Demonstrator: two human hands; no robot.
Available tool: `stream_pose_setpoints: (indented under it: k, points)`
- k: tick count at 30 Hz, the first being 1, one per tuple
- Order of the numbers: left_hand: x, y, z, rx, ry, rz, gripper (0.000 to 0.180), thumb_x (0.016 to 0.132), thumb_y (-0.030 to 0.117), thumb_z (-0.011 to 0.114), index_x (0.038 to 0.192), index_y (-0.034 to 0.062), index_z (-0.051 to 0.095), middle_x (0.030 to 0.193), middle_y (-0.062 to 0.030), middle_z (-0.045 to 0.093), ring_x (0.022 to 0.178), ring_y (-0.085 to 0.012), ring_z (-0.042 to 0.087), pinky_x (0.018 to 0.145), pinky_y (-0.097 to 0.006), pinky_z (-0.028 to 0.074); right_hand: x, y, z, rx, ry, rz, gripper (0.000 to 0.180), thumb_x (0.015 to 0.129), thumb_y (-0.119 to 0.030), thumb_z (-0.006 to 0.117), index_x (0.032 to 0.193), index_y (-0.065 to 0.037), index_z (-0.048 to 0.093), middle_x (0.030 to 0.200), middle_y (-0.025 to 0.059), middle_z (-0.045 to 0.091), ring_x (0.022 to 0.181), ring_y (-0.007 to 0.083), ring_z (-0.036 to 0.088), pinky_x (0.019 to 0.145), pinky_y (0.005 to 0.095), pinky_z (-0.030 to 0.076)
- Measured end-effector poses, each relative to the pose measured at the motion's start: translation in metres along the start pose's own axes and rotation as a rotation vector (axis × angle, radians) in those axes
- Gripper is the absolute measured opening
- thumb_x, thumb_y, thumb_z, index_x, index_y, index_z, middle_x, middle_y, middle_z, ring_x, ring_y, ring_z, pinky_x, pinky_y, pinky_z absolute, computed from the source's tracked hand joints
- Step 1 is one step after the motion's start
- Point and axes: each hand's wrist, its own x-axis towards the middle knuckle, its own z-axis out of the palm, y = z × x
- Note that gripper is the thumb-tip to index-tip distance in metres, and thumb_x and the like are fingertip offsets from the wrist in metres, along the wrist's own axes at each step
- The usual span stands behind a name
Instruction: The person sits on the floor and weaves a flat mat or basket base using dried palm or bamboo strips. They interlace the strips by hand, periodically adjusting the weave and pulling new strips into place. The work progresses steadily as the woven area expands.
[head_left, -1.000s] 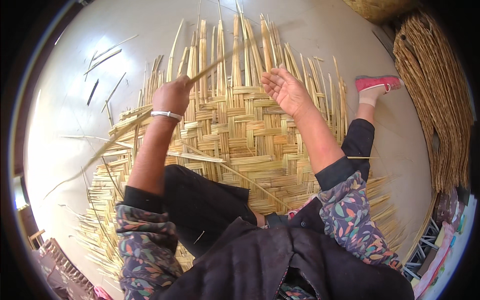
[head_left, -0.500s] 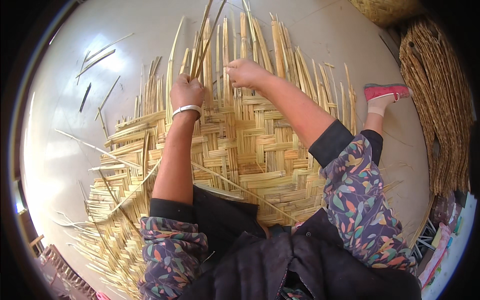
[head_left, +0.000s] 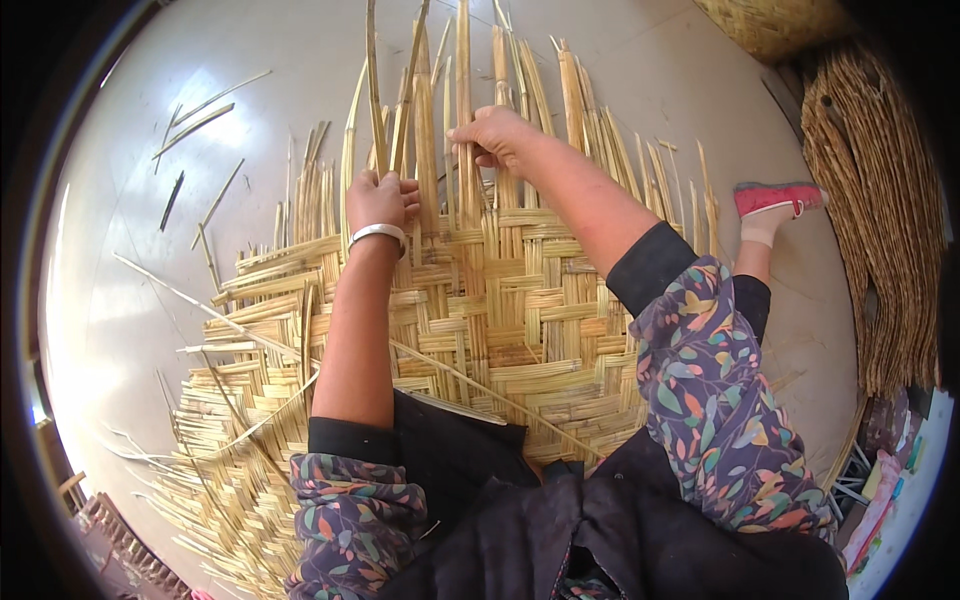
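Note:
A half-woven mat of flat split-bamboo strips (head_left: 510,318) covers the floor in front of me, its loose upright ends fanning out at the far edge. My left hand (head_left: 380,200), with a white bracelet at the wrist, is closed around bamboo strips (head_left: 376,90) that rise from its grip. My right hand (head_left: 498,137) pinches a wider upright bamboo strip (head_left: 464,90) between thumb and fingers, just beyond the woven edge. The strips' lower ends run into the weave, and some are hidden behind my hands.
Several loose bamboo pieces (head_left: 205,120) lie on the pale floor at the left. A bundle of long brown braided strips (head_left: 872,220) lies at the right, with a woven basket-like piece (head_left: 775,25) beyond it. My foot in a red shoe (head_left: 775,198) rests beside the mat.
My right hand has shifted slightly up and now pinches an upright strip that stands raised. The strips in my left hand have spread apart and its fingers have loosened a little.

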Motion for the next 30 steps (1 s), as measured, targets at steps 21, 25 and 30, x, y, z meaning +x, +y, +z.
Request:
stream_pose_setpoints:
  k: [21,25,30]
  points:
    - [-0.014,0.005,0.011,0.012,0.144,0.064,0.009,0.091,0.006,0.043,0.092,-0.0031,0.043,0.074,-0.0142,0.060,0.051,-0.0151,0.056,0.042,-0.026,0.046,0.001,-0.019,-0.005,0.451,-0.359,-0.066,0.018,0.083,-0.024,0.063,0.091,-0.008,0.061,0.081,0.0018,0.063,0.074,0.0111,0.060,0.059,0.0249,0.048]
    - [-0.015,0.009,0.009,-0.004,0.079,0.016,0.006,0.092,0.006,0.044,0.092,-0.0001,0.044,0.071,-0.0102,0.059,0.050,-0.0130,0.054,0.041,-0.024,0.045,-0.002,-0.024,-0.006,0.472,-0.351,-0.115,0.020,0.081,-0.024,0.065,0.090,-0.006,0.063,0.078,0.0031,0.063,0.068,0.0127,0.060,0.058,0.0272,0.049]
    - [-0.004,0.012,-0.002,0.049,-0.171,0.007,0.006,0.090,0.010,0.050,0.087,0.0042,0.049,0.072,-0.0040,0.057,0.053,-0.0093,0.052,0.044,-0.023,0.045,-0.002,-0.033,-0.002,0.525,-0.306,-0.147,0.022,0.081,-0.024,0.064,0.095,-0.007,0.061,0.077,0.0012,0.060,0.065,0.0121,0.059,0.061,0.0271,0.050]
